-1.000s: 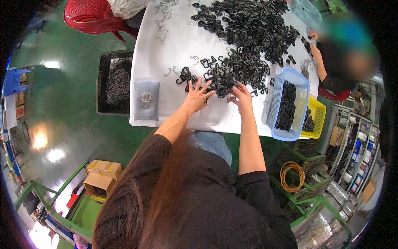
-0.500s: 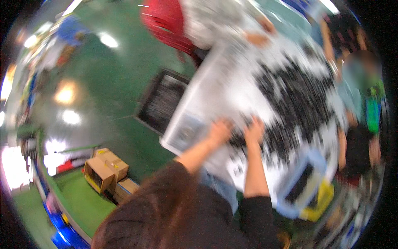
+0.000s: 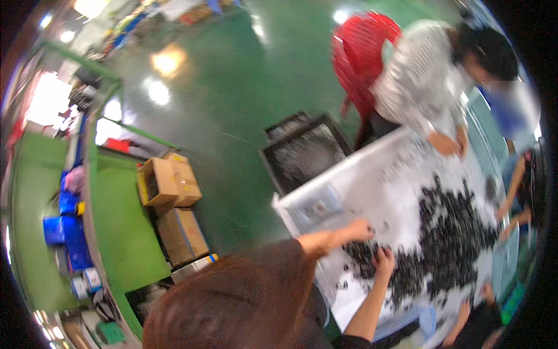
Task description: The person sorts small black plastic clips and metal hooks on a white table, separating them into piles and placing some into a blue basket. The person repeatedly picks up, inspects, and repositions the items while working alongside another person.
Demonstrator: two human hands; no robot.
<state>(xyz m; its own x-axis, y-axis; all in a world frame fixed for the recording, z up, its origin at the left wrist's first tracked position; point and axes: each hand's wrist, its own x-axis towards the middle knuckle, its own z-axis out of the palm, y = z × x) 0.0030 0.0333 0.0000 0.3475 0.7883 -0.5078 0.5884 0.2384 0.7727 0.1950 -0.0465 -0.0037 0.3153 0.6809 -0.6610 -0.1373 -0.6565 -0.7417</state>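
A large spread of small black parts (image 3: 447, 232) lies on the white tabletop (image 3: 372, 186) in front of me. My left hand (image 3: 356, 230) is over the near left edge of the pile, its fingers curled together around a small dark bit that is too blurred to name. Close by to the right, my right hand (image 3: 384, 262) is pinched on a small black part, just above other loose parts. A clear plastic tray (image 3: 314, 205) with a small round thing in it rests on the table's left corner, beyond my left forearm.
A black crate (image 3: 308, 154) stands on the floor against the table's far left side. A co-worker in a white shirt (image 3: 415, 75) sits on a red chair (image 3: 357, 52). Other people's arms reach in at right. Cardboard boxes (image 3: 180, 232) stand at left; a light-blue basket (image 3: 427, 320) is below.
The view has swung left, so table and pile sit farther right and lower. The yellow basket has left the view. Both hands remain at the pile's near left edge, fingers now more curled.
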